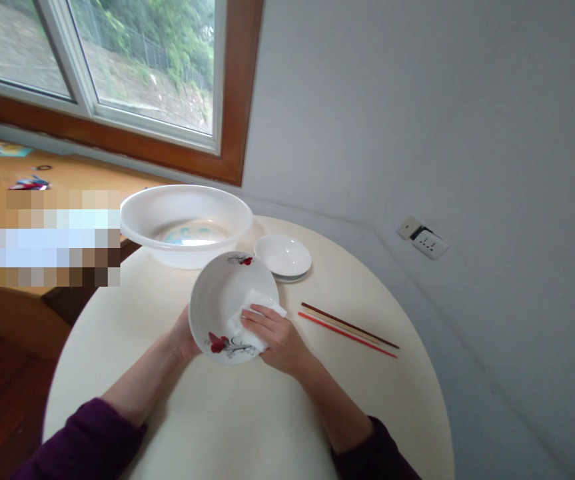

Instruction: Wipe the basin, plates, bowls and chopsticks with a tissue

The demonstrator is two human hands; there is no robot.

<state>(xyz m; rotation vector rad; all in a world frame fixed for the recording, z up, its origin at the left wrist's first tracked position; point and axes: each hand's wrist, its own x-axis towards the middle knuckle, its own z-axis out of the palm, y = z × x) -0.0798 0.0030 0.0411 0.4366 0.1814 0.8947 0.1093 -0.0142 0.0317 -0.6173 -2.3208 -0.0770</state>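
Observation:
A white plate [217,293] with red and black flower prints is tilted toward me above the table. My left hand [188,333] grips it by its left edge, with most of the fingers hidden behind it. Pressed against the plate's right inner side is a white tissue [237,327], held under the bent fingers of my right hand [277,337]. Just beyond the plate, a small white bowl [284,252] rests on another dish. Several chopsticks [350,333], dark brown, tan and red, lie to the right of my right hand.
A large translucent white basin [142,230] stands at the back left of the round cream table [237,427]. A wooden desk [82,175] adjoins on the left, under the window. The wall with a socket [431,243] borders the table's right side.

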